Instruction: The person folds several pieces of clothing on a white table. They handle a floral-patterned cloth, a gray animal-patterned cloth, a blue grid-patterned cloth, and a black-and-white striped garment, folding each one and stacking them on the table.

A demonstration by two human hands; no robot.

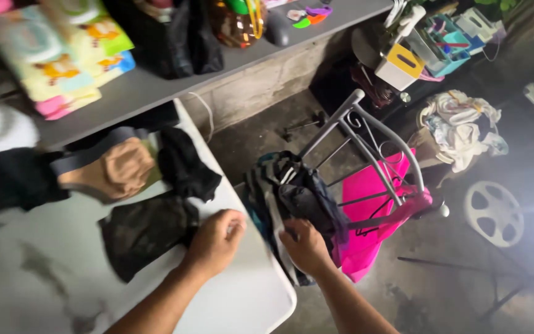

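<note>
Left hand clenched, resting on table near right edge beside dark garment; right hand seemingly grasps dark clothes on chair.

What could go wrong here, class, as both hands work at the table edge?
1. The heap of dark clothes that the right hand grips hangs off the grey metal chair; a tug might spill it onto the floor.
2. The dark folded garment by the left hand lies near the white table edge and could slide off.
</note>
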